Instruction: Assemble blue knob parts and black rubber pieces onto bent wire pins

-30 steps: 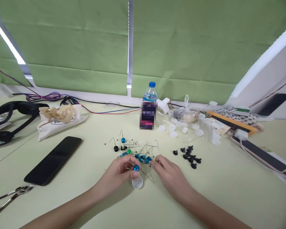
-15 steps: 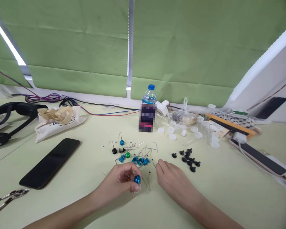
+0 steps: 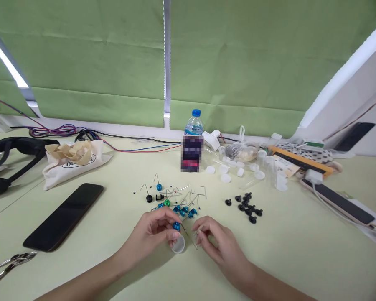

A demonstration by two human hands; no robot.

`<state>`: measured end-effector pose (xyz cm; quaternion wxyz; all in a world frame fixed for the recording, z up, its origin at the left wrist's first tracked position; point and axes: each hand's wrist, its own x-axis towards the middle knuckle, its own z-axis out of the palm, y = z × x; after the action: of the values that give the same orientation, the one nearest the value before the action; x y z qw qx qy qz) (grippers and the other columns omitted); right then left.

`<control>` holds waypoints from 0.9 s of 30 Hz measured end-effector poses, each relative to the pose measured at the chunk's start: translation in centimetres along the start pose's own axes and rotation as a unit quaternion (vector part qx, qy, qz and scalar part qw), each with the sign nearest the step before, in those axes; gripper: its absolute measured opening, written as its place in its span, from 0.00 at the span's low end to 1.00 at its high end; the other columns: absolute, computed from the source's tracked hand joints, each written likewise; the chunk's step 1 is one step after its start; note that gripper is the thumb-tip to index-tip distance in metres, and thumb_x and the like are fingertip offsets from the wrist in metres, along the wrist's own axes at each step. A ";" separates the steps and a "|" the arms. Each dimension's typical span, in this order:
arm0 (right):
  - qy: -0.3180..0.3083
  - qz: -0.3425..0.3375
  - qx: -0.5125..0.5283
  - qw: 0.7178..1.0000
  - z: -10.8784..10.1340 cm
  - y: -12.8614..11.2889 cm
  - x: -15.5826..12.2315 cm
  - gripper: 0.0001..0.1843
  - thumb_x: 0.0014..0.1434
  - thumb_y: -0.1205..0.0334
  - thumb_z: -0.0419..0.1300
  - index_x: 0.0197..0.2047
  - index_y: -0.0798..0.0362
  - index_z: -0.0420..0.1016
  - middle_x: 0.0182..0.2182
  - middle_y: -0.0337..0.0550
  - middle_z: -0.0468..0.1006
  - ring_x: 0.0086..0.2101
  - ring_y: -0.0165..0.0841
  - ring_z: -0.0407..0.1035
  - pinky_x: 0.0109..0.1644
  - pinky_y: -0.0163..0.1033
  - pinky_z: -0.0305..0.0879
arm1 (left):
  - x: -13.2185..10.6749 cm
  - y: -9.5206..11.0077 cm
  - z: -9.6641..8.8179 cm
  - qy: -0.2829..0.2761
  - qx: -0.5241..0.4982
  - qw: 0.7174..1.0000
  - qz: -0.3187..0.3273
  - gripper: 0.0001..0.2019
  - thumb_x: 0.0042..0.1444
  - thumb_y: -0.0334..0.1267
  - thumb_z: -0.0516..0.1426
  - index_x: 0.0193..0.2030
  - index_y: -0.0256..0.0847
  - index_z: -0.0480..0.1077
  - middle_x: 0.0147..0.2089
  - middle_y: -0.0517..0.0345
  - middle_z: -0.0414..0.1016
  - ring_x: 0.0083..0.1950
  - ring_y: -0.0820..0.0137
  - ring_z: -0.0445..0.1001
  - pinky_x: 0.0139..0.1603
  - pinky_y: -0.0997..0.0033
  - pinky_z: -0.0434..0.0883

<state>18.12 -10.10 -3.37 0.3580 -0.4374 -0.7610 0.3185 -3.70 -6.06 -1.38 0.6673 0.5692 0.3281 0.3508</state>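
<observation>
My left hand (image 3: 158,230) pinches a small round blue metal piece (image 3: 176,226) between thumb and fingers. Directly under those fingertips shows a white round plastic cap (image 3: 178,246); whether the hand grips it too, I cannot tell. A thin bent wire (image 3: 191,239) runs between my two hands. Close by it, my right hand (image 3: 219,240) has thumb and forefinger pressed together, and what sits in the pinch is too small to make out. Just beyond my hands lie several blue metal pieces (image 3: 184,210) with wires, a green one (image 3: 167,202) and a black one (image 3: 149,198).
Several black knobbed parts (image 3: 246,207) are grouped at right. Behind them lie clear tubes and white caps (image 3: 226,178). A water bottle (image 3: 194,125) stands at the back. Leftward are a phone (image 3: 64,217), pliers (image 3: 15,261) and a cloth pouch (image 3: 75,165).
My right hand has come left and turned, its fingertips now near my left hand. The blue piece has shifted slightly up and left, and the white cap shows more fully.
</observation>
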 end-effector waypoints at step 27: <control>0.055 0.135 0.162 0.976 0.5 0.7 0.3 0.09 0.65 0.55 0.50 0.37 0.51 0.62 0.27 0.34 0.63 0.26 0.27 0.59 0.29 0.32 0.56 | 0.2 0.1 0.3 -0.001 -0.019 0.999 -0.026 0.10 0.52 0.38 0.62 0.38 0.37 0.68 0.29 0.63 0.67 0.28 0.77 0.68 0.32 0.74 0.67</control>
<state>17.90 -9.62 -4.06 0.4190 -0.4894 -0.6125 0.4580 -3.33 -6.04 -1.22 0.6872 0.5483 0.3356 0.3383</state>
